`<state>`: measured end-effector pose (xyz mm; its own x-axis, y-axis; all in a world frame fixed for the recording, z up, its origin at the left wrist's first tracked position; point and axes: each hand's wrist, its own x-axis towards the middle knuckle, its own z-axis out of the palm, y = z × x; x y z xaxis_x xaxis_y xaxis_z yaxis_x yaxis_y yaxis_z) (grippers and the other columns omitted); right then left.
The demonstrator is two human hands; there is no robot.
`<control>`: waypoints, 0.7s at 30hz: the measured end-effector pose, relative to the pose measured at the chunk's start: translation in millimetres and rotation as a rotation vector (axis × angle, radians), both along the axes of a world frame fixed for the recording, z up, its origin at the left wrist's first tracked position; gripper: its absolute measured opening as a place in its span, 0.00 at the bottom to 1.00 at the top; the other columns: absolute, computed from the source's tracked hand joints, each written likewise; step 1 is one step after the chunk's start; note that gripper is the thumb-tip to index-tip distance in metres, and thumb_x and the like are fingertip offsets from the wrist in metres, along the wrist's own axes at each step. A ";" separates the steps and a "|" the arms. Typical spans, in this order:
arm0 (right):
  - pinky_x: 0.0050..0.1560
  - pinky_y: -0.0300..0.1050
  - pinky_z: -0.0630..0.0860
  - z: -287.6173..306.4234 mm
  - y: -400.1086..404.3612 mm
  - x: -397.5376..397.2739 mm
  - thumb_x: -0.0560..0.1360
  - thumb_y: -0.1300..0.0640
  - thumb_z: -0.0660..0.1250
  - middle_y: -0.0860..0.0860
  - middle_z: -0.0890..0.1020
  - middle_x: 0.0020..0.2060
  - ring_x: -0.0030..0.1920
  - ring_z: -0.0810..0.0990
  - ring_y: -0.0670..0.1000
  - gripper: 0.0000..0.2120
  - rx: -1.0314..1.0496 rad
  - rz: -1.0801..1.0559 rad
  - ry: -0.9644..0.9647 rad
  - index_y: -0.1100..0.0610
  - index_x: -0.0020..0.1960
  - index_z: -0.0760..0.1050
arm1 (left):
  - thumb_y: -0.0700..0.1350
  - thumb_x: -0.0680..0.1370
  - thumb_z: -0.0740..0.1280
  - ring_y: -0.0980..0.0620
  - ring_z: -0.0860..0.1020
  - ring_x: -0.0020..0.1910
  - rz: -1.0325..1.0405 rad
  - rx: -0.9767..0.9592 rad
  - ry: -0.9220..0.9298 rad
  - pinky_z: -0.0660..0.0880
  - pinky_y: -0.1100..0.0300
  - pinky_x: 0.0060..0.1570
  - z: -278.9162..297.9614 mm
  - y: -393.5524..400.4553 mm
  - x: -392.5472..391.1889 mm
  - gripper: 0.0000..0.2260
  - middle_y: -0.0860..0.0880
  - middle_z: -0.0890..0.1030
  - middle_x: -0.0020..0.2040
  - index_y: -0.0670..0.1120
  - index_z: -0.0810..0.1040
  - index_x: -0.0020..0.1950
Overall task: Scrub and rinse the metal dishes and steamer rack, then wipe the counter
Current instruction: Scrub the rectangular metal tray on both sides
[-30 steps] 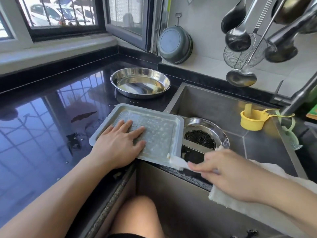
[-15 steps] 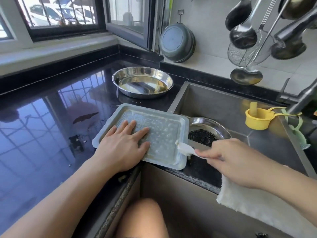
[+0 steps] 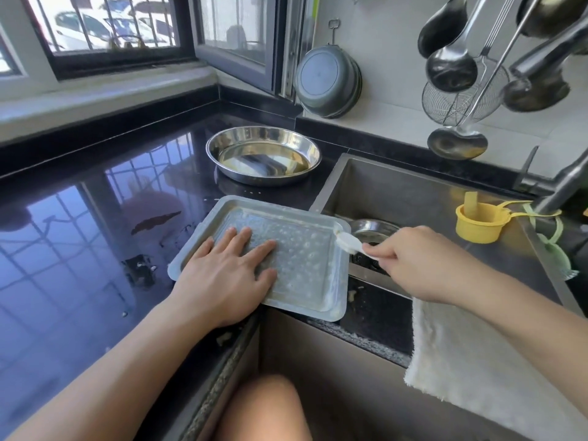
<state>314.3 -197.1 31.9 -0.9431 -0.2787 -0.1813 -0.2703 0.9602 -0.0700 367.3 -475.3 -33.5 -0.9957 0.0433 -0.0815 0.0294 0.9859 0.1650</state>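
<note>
A square perforated metal steamer rack (image 3: pixel 305 259) lies on the black counter (image 3: pixel 79 237), its right edge overhanging the sink (image 3: pixel 397 192). My left hand (image 3: pixel 227 275) presses flat on the rack's near left part. My right hand (image 3: pixel 420 262) pinches the handle of a small white brush (image 3: pixel 348 241), whose head touches the rack's far right rim. A round metal dish (image 3: pixel 264 155) sits on the counter behind the rack. Another metal dish (image 3: pixel 372 227) lies in the sink, partly hidden by the brush and my hand.
A white cloth (image 3: pixel 471 351) hangs over the sink's front edge under my right forearm. A yellow cup (image 3: pixel 477 222) sits in the sink by the tap (image 3: pixel 560 189). Ladles and a wire skimmer (image 3: pixel 458 100) hang on the wall above. Food scraps dot the counter.
My right hand has carried the brush from the rack's near right corner up along its right edge to the far right rim. My left hand has stayed pressed on the rack.
</note>
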 end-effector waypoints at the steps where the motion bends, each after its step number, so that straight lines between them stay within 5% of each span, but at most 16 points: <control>1: 0.33 0.43 0.68 2.7 0.1 7.5 0.83 0.54 0.56 0.45 0.78 0.43 0.39 0.75 0.48 0.22 0.022 -0.010 -0.026 0.30 0.69 0.72 | 0.65 0.84 0.46 0.51 0.42 0.84 -0.001 0.001 -0.004 0.44 0.48 0.82 -0.2 -0.1 -0.3 0.27 0.52 0.46 0.85 0.66 0.47 0.83; 7: 0.43 0.46 0.74 -1.9 -16.0 -34.4 0.82 0.57 0.57 0.56 0.77 0.61 0.43 0.77 0.57 0.22 -0.031 -0.142 0.072 0.37 0.70 0.75 | 0.65 0.84 0.46 0.51 0.42 0.84 -0.008 0.007 -0.016 0.44 0.48 0.82 1.0 -1.7 0.1 0.27 0.52 0.46 0.85 0.66 0.47 0.83; 13: 0.44 0.50 0.77 2.6 -40.9 -43.3 0.80 0.60 0.58 0.56 0.77 0.54 0.38 0.72 0.55 0.22 -0.019 -0.149 0.099 0.47 0.71 0.76 | 0.65 0.83 0.46 0.52 0.42 0.84 -0.003 0.022 -0.001 0.44 0.48 0.82 0.3 -1.9 -0.8 0.27 0.52 0.47 0.85 0.66 0.47 0.83; 17: 0.44 0.48 0.75 -4.6 -73.3 -52.2 0.80 0.59 0.59 0.55 0.77 0.55 0.39 0.73 0.54 0.21 -0.099 -0.081 0.104 0.46 0.70 0.76 | 0.65 0.83 0.47 0.52 0.43 0.84 -0.002 0.025 0.006 0.44 0.48 0.82 1.2 -1.5 -0.5 0.27 0.52 0.48 0.85 0.66 0.49 0.83; 21: 0.53 0.51 0.78 -15.5 -104.2 -62.7 0.82 0.58 0.57 0.57 0.76 0.64 0.55 0.78 0.60 0.23 -0.105 0.034 0.102 0.41 0.73 0.73 | 0.65 0.83 0.47 0.53 0.43 0.84 0.006 0.029 0.009 0.44 0.48 0.82 1.8 -1.0 -0.4 0.27 0.52 0.48 0.85 0.66 0.49 0.83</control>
